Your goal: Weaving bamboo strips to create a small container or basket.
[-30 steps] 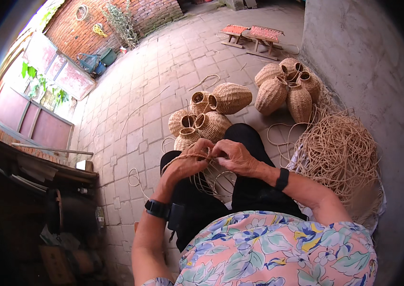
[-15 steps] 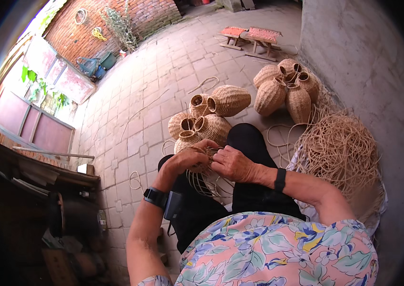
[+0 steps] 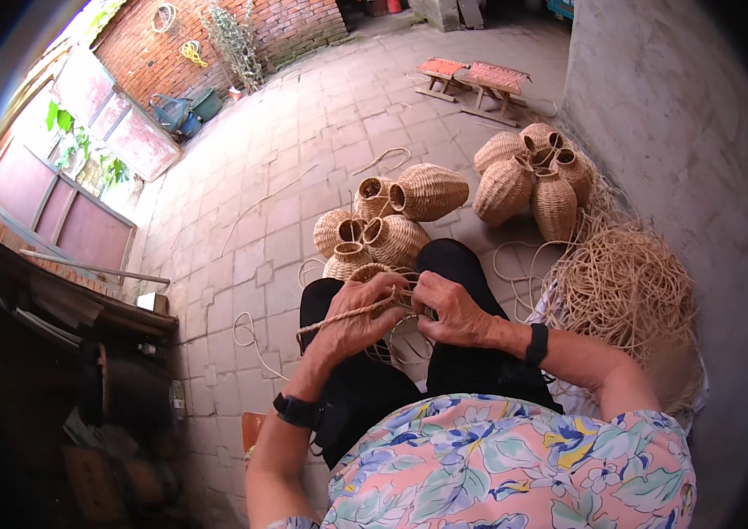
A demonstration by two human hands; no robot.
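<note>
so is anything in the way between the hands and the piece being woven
Nothing visible. The left hand and right hand are both on the unfinished woven piece; the nearer woven baskets sit beyond it on the floor, not in between.

The twisted tan fibre cord (image 3: 347, 316) looks rough and matt, the bulbous tan woven-fibre baskets (image 3: 434, 192) coarsely ribbed, and the pink floral cloth top (image 3: 480, 458) smooth.

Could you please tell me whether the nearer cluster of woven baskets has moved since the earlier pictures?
No, the nearer cluster of woven baskets keeps its place against the paved floor, shifting neither left nor right.
</note>
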